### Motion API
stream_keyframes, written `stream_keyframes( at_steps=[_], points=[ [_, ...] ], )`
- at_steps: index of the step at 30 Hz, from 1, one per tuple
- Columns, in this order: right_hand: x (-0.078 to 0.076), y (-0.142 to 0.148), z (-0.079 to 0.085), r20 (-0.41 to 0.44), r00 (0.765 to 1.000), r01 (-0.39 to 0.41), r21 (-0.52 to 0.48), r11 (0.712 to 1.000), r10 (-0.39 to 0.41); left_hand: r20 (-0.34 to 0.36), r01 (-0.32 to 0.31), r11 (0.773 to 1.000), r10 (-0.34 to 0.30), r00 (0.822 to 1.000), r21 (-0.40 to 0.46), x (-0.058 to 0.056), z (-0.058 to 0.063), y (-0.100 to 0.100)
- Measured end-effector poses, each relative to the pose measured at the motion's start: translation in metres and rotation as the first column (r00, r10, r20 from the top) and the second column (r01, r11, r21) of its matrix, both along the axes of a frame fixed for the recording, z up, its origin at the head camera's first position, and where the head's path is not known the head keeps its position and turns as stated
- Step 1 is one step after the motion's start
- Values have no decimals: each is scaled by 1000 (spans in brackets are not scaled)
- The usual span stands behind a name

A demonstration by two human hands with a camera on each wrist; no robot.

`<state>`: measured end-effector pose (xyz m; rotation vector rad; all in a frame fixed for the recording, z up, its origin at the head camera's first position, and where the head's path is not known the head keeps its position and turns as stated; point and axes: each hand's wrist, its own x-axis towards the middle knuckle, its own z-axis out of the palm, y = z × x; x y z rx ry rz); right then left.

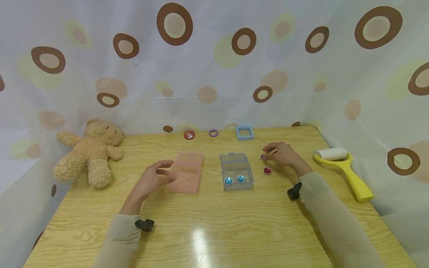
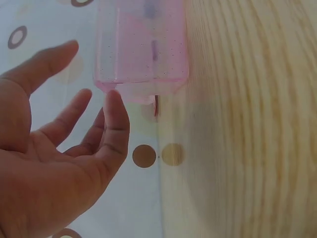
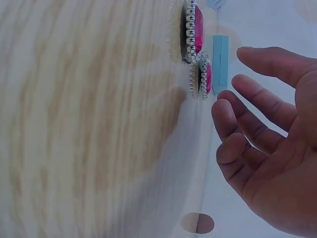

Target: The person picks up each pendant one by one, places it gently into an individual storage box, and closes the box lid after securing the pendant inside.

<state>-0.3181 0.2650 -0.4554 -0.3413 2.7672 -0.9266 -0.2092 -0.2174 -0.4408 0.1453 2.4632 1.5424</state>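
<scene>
Presently, we extend the right hand (image 1: 283, 153) from the worktop's (image 1: 174, 223) near right corner, its fingers loosely bent and gripping nothing, just beside the far red gem (image 1: 263, 158). This gem and the near red gem (image 1: 267, 171) lie toward the far right corner. To lift cleanly, we should pinch opposite sides of the rim. Our left hand (image 1: 152, 179), relaxed and free, hovers by the pink box (image 1: 189, 182).
</scene>
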Motion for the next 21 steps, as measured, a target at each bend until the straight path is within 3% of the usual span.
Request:
stream_keyframes(
  at_steps=[5,14,21],
  points=[
    [-3,0,-3,8,1000,-6,2,1000,6,19,66,997,-67,998,30,0,-1,-1],
    [-3,-1,-6,10,999,-47,23,999,47,13,130,990,-130,991,-53,-1,-8,-4],
    [-5,-2,-8,3,999,-46,56,997,46,-15,139,988,-141,990,-61,-1,-9,-5]
  ],
)
